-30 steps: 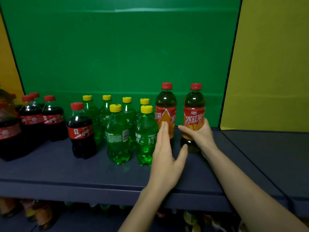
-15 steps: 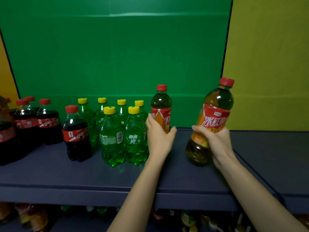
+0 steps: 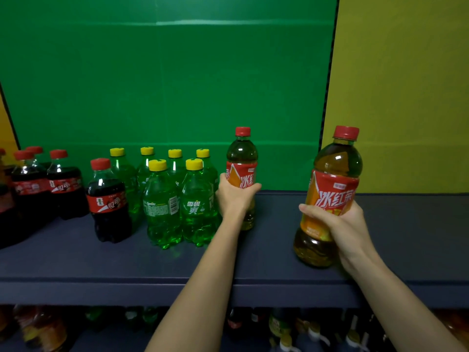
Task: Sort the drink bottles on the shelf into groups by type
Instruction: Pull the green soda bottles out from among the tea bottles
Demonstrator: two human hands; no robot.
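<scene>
Both hands wrapped around tall clear plastic iced tea bottles with red caps and red-orange labels. Left hand (image 3: 234, 196) closed on the left iced tea bottle (image 3: 242, 163), fingers (image 3: 250, 188) curled across the label, pinching the bottle against the palm; bottle upright, base on or barely above the dark blue shelf (image 3: 76, 262) — cannot tell which, the wrist hiding it. Immediately left of this bottle, nearly touching the hand: 6 small green plastic soda bottles with yellow caps (image 3: 162, 207), clustered in 2 rows, 4 behind and 2 in front. Further left of that bottle, a small dark cola bottle with a red cap and red label (image 3: 109, 201) standing alone, forward of the rest. Beyond it, further left again, more cola bottles of the same kind (image 3: 61, 184) grouped toward the back, partly cut off by the frame edge.

Well right of the left bottle, the right hand (image 3: 340, 224) gripping the second iced tea bottle (image 3: 332, 196) around its lower label, fingers (image 3: 311, 209) pressed tight around the front — bottle tilted slightly, cap leaning right, base near the shelf's front edge. Behind the left bottle, a green back panel (image 3: 165, 85); to its right, a yellow panel (image 3: 406, 85).
</scene>
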